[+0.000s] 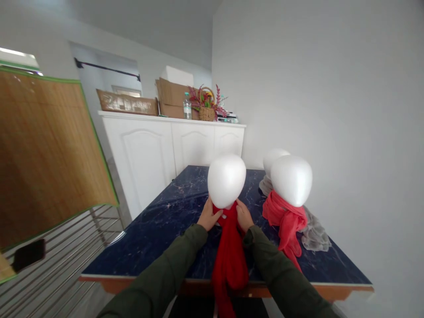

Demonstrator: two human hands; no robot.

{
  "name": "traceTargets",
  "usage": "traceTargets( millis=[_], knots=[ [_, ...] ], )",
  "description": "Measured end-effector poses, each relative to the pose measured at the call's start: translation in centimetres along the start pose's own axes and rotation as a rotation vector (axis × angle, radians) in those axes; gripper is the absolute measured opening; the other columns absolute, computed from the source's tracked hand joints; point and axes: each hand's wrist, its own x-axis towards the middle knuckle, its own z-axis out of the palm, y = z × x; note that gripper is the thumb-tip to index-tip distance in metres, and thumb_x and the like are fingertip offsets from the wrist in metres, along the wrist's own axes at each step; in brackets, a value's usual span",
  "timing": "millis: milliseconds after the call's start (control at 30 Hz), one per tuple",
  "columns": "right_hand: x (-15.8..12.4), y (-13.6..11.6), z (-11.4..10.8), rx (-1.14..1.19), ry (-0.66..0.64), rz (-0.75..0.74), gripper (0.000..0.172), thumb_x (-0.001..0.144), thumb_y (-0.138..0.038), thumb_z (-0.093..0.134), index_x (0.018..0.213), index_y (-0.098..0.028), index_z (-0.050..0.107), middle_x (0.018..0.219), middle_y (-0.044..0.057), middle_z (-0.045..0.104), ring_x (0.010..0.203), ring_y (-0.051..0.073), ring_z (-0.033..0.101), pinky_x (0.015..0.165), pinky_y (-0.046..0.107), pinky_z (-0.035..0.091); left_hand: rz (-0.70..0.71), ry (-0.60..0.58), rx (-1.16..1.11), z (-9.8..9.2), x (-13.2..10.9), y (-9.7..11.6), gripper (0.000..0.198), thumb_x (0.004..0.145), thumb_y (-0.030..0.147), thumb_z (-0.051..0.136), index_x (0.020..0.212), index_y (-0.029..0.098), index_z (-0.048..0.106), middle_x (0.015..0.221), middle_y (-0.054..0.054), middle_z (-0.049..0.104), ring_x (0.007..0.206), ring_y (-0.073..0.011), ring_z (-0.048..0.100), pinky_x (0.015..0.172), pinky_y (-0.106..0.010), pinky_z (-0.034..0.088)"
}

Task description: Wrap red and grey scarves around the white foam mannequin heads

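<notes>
A white mannequin head (226, 180) stands on the dark blue marbled table, with a red scarf (228, 247) around its neck. The scarf's ends hang down over the table's front edge. My left hand (209, 215) grips the scarf at the left side of the neck, thumb across the front. On the right side of the neck my right hand (244, 216) holds the scarf between thumb and fingers. Some of the fingers on both hands are hidden behind the scarf and neck.
To the right stands another mannequin head (291, 180) wearing a coral scarf (283, 216); a third head (274, 160) is behind it, near grey scarf fabric (314, 232). White cabinets (145, 152) line the back. A metal rack (76, 247) with a bamboo mat (46, 154) is at left.
</notes>
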Motion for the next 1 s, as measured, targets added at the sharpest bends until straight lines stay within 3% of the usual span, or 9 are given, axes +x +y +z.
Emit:
traceTargets(
  millis=[167, 333, 433, 500, 600, 733, 867, 1000],
  knots=[
    [-2.0, 0.8, -0.7, -0.119, -0.051, 0.089, 0.043, 0.079, -0.032, 0.043, 0.116, -0.014, 0.055, 0.115, 0.012, 0.059, 0.106, 0.021, 0.053, 0.093, 0.035, 0.039, -0.048, -0.011, 0.087, 0.0, -0.7, -0.8, 0.054, 0.082, 0.034, 0.049, 0.131, 0.014, 0.038, 0.131, -0.016, 0.043, 0.126, -0.0291, 0.035, 0.103, -0.047, 0.028],
    [-4.5, -0.2, -2.6, -0.312, -0.203, 0.146, 0.033, 0.072, -0.042, 0.059, 0.087, -0.013, 0.062, 0.079, 0.009, 0.064, 0.073, 0.020, 0.058, 0.071, 0.032, 0.044, -0.201, 0.110, 0.202, -0.7, -1.3, 1.4, 0.058, 0.074, 0.033, 0.056, 0.124, 0.010, 0.040, 0.124, -0.017, 0.045, 0.120, -0.0295, 0.038, 0.101, -0.047, 0.029],
    [-5.2, -1.4, -3.1, -0.383, -0.323, 0.092, 0.020, 0.074, -0.034, 0.058, 0.076, -0.015, 0.062, 0.071, 0.005, 0.063, 0.065, 0.016, 0.056, 0.065, 0.028, 0.042, -0.311, 0.111, 0.192, -1.2, -1.9, 2.8, 0.040, 0.074, 0.034, 0.054, 0.107, 0.011, 0.050, 0.107, -0.015, 0.052, 0.105, -0.0278, 0.045, 0.093, -0.042, 0.034],
    [-5.5, -2.1, -3.0, -0.307, -0.343, 0.023, 0.017, 0.075, -0.031, 0.056, 0.079, -0.015, 0.063, 0.075, 0.004, 0.064, 0.068, 0.016, 0.056, 0.067, 0.027, 0.043, -0.339, 0.034, 0.133, -1.3, -2.5, 3.7, 0.022, 0.076, 0.036, 0.052, 0.084, 0.016, 0.056, 0.085, -0.008, 0.056, 0.085, -0.0232, 0.050, 0.083, -0.037, 0.037],
    [-5.9, -2.7, -2.5, -0.036, -0.448, -0.075, 0.020, 0.077, -0.028, 0.051, 0.084, -0.016, 0.065, 0.081, 0.003, 0.066, 0.076, 0.016, 0.058, 0.074, 0.028, 0.044, -0.355, -0.104, 0.022, -1.1, -3.3, 4.5, 0.031, 0.076, 0.043, 0.052, 0.056, 0.019, 0.049, 0.057, 0.000, 0.048, 0.059, -0.0160, 0.044, 0.066, -0.030, 0.036],
    [-6.5, -2.6, -1.5, 0.189, -0.517, -0.012, 0.032, 0.075, -0.017, 0.036, 0.081, -0.016, 0.067, 0.077, 0.003, 0.067, 0.075, 0.016, 0.060, 0.071, 0.027, 0.047, -0.459, -0.188, -0.169, -0.5, -3.6, 4.7, 0.036, 0.071, 0.046, 0.055, 0.050, 0.018, 0.047, 0.049, 0.002, 0.045, 0.051, -0.0132, 0.040, 0.056, -0.027, 0.031],
    [-6.3, -2.4, -1.3, -0.016, -0.454, -0.008, 0.037, 0.069, -0.008, 0.035, 0.085, -0.016, 0.067, 0.077, 0.004, 0.065, 0.074, 0.015, 0.060, 0.074, 0.027, 0.047, -0.597, -0.187, -0.434, -0.3, -3.2, 4.7, 0.028, 0.063, 0.044, 0.057, 0.057, 0.018, 0.049, 0.053, 0.000, 0.053, 0.053, -0.0149, 0.048, 0.057, -0.028, 0.037],
    [-5.6, -2.0, -1.6, -0.318, -0.371, -0.048, 0.051, 0.067, -0.003, 0.040, 0.113, -0.014, 0.059, 0.095, 0.009, 0.059, 0.088, 0.018, 0.054, 0.087, 0.032, 0.042, -0.716, -0.108, -0.641, -0.8, -2.9, 4.8, 0.026, 0.064, 0.045, 0.048, 0.065, 0.020, 0.042, 0.048, 0.003, 0.047, 0.048, -0.0140, 0.049, 0.053, -0.027, 0.040]
  ],
)
